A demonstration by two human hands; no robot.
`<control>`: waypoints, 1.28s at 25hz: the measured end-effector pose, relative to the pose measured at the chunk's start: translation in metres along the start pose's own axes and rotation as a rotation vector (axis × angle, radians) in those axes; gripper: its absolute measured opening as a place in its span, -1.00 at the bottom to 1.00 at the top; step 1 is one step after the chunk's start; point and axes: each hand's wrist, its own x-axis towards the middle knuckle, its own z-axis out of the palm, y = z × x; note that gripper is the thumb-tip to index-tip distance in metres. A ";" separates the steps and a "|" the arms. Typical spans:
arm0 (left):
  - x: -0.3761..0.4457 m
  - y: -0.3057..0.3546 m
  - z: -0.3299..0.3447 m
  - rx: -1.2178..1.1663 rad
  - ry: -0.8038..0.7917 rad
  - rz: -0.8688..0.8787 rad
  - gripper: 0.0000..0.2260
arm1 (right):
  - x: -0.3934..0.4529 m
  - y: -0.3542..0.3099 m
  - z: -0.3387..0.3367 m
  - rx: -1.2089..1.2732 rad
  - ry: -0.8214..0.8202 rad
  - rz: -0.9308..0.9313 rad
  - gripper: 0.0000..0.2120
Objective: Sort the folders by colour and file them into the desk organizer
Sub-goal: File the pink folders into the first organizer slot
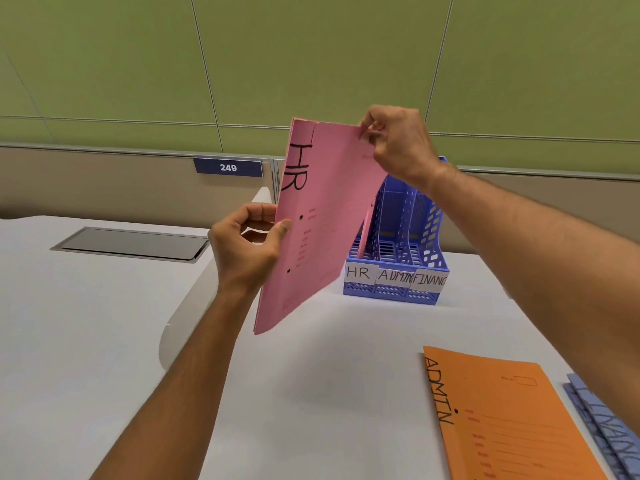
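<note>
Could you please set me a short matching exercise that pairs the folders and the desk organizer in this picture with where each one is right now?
Things:
1. pink HR folder
2. orange ADMIN folder
3. blue FINANCE folders
4. blue desk organizer

Places:
A. lying flat at the near right of the desk
B. standing at the back of the desk
C. held up in both hands
D. at the desk's right edge, beside the orange one

Pairs: 1-C, 2-A, 3-D, 4-B

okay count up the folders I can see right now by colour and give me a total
Pink: 2, one held up by the left hand and right hand, marked HR, and one already standing in the organizer's HR slot
Orange: 1, on the desk
Blue: at least 2, stacked at the frame's edge
Total: at least 5
</note>
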 end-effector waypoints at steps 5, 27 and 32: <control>-0.003 -0.025 0.008 0.156 -0.026 0.031 -0.82 | 0.027 -0.001 -0.002 -0.009 0.016 -0.035 -0.80; 0.066 -0.030 0.105 0.187 0.004 0.163 -0.83 | 0.111 0.066 -0.004 -0.172 0.140 0.031 -0.73; 0.063 -0.021 0.098 0.179 0.037 0.176 -0.83 | 0.109 0.052 -0.016 -0.130 0.151 -0.012 -0.71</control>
